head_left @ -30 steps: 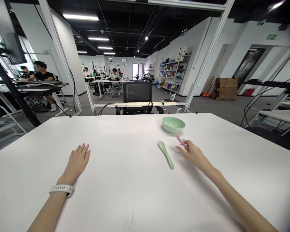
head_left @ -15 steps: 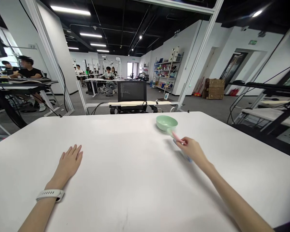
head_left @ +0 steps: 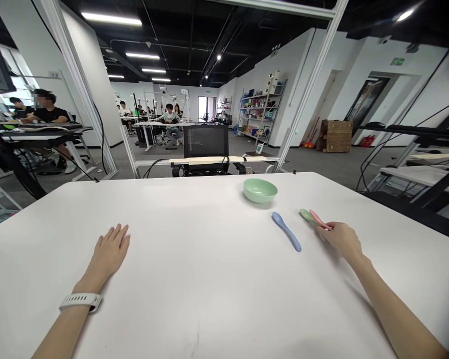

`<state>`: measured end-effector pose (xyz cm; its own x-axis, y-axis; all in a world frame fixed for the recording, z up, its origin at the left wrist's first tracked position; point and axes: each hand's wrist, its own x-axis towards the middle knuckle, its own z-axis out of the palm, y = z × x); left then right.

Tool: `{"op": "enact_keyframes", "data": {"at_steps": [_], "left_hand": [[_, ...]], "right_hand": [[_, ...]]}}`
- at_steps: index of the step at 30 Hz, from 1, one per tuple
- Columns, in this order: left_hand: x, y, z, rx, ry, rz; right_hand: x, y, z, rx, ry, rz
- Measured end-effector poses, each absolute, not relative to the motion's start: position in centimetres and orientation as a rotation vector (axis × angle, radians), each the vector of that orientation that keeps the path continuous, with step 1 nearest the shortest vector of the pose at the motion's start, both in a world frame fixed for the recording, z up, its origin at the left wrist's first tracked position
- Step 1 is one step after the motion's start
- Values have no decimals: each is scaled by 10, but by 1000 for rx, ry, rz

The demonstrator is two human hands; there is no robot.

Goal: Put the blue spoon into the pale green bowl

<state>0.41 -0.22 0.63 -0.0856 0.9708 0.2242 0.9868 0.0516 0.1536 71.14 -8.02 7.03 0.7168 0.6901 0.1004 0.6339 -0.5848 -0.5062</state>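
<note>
**Right hand pinches a pink spoon beside a green bowl**

In the head view, the right hand (head_left: 342,240) is closed on a pink plastic spoon (head_left: 319,219). A green spoon head (head_left: 306,215) touches it, though the overlap is hard to read. A blue plastic spoon (head_left: 286,232) lies just left, below a green bowl (head_left: 260,190). The open left hand (head_left: 110,248) rests flat on the white surface (head_left: 194,259). A placard (head_left: 54,75) far left reads 13.

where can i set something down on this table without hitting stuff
Widest bare stretch: the white table between the left hand and the green bowl. Another lies nearer the person, below the blue spoon. Crowded: right of the bowl, where the blue spoon, green spoon, pink spoon and right hand bunch.
</note>
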Motion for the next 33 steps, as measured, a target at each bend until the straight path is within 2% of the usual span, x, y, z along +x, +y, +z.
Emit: {"op": "enact_keyframes", "data": {"at_steps": [14,19,22,28,33], "left_hand": [[5,-2,6,-2081,-2239,-408],[5,-3,5,-2103,-2232,-422],[5,-3,5,-2102,-2238,-421],[7,-3,5,-2082,-2227,-438],[9,-4,5,-2068,-2232,-442]], "right_hand": [[718,-77,64,-2459,-971,25],[684,-74,80,-2243,-1082,23],[639,-71,86,-2084,-1274,113],[528,-76,88,-2052,-1530,621],[483,-76,90,-2087,-1686,643]]}}
